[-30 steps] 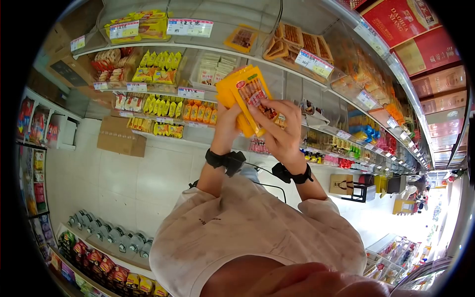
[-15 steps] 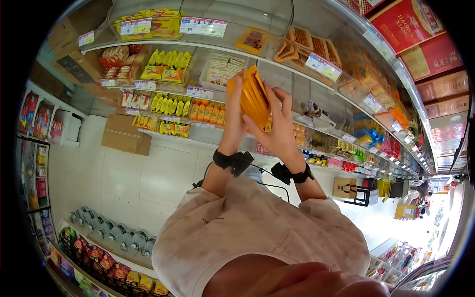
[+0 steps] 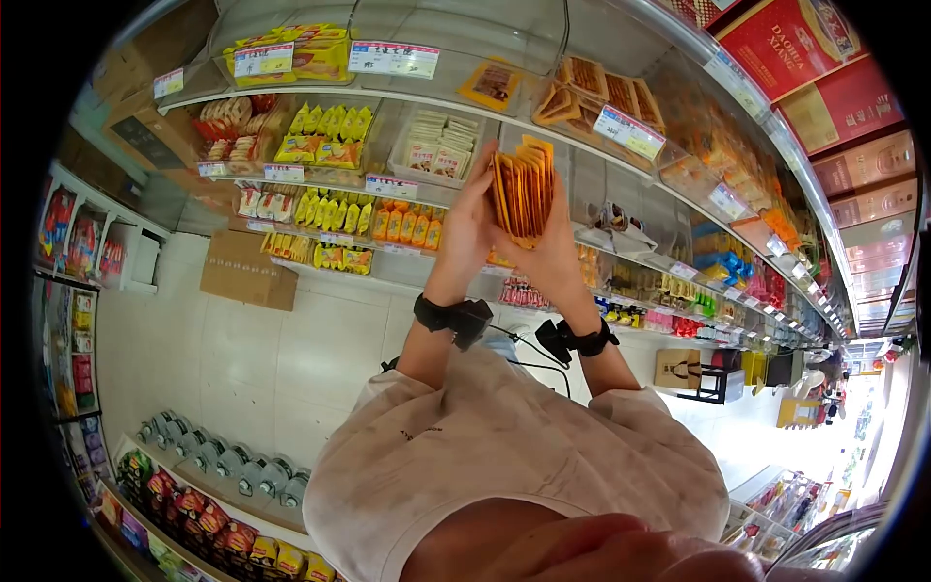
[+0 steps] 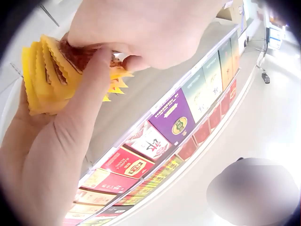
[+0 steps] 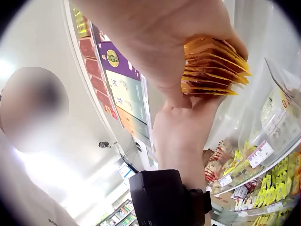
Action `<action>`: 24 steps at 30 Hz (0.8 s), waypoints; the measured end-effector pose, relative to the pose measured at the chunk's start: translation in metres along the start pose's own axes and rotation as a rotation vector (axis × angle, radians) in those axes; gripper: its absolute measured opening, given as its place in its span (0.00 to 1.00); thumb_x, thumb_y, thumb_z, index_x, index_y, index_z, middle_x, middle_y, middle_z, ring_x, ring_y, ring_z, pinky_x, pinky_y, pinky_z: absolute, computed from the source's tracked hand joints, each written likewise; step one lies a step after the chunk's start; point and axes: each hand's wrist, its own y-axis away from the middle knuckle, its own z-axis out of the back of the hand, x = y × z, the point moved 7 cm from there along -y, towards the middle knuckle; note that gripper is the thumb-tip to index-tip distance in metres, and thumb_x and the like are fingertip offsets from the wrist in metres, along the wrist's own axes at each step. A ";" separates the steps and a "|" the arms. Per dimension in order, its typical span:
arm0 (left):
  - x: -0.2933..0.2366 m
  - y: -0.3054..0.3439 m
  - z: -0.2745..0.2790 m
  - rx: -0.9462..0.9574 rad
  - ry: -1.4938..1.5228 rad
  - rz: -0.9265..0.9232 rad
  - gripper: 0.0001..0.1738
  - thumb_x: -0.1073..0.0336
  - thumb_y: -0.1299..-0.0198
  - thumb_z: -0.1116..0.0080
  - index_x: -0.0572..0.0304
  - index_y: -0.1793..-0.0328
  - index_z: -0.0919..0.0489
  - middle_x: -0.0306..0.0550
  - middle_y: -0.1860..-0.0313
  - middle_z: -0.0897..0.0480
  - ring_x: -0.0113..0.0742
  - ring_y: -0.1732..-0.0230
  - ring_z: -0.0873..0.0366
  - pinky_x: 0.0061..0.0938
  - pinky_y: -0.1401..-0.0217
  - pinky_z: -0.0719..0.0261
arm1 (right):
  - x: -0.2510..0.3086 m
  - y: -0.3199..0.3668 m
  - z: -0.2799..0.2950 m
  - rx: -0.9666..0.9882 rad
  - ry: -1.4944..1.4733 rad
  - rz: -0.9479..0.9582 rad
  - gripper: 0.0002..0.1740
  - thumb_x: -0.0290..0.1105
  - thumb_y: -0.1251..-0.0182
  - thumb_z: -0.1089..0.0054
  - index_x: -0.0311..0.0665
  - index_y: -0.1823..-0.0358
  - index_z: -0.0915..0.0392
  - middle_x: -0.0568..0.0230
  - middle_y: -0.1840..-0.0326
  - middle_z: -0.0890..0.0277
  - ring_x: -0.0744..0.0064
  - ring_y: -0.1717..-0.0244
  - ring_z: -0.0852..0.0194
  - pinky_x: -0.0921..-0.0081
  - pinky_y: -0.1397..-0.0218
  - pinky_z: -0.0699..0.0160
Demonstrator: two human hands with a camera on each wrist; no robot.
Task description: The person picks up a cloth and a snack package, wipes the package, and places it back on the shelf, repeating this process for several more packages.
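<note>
A stack of several flat yellow snack packets (image 3: 524,199) stands edge-on between both hands, in front of the shelves. My left hand (image 3: 469,228) holds its left side and my right hand (image 3: 550,254) grips the right side. The right wrist view shows the packets (image 5: 214,68) layered, their zigzag edges fanned out. In the left wrist view a thumb lies across the stack (image 4: 44,89), and a brown printed face shows beside it. Black camera bands sit on both wrists.
Behind the hands, clear shelf bins hold a tray of white packets (image 3: 438,145), yellow snack packs (image 3: 325,131) and a lone yellow packet (image 3: 493,83). More brown packets (image 3: 606,89) lie to its right. Red boxes (image 3: 790,44) line the upper right; a carton (image 3: 249,269) stands on the floor.
The packets have turned from printed face showing to edge-on, and the stack has shifted slightly right. The right hand's fingers have moved from the front face to the stack's side.
</note>
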 end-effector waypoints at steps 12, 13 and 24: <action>0.011 -0.001 0.001 -0.095 -0.370 -0.013 0.28 0.54 0.30 0.35 0.64 0.33 0.27 0.41 0.45 0.20 0.26 0.46 0.22 0.24 0.43 0.23 | -0.033 0.007 0.000 0.062 -0.509 -0.239 0.40 0.29 0.36 0.30 0.27 0.27 0.41 0.49 0.39 0.24 0.63 0.39 0.23 0.68 0.37 0.23; 0.011 0.000 0.002 -0.122 -0.411 -0.001 0.26 0.54 0.30 0.34 0.64 0.36 0.26 0.41 0.46 0.19 0.26 0.47 0.21 0.23 0.45 0.22 | -0.033 0.007 -0.002 0.085 -0.606 -0.259 0.38 0.29 0.35 0.31 0.26 0.28 0.41 0.51 0.39 0.24 0.64 0.38 0.23 0.69 0.37 0.23; 0.006 0.011 -0.002 -0.075 -0.116 0.101 0.26 0.54 0.32 0.33 0.61 0.35 0.24 0.40 0.45 0.19 0.26 0.47 0.19 0.22 0.48 0.21 | 0.002 0.012 0.000 0.021 0.055 0.117 0.40 0.39 0.24 0.42 0.26 0.21 0.50 0.35 0.24 0.40 0.52 0.22 0.40 0.62 0.22 0.40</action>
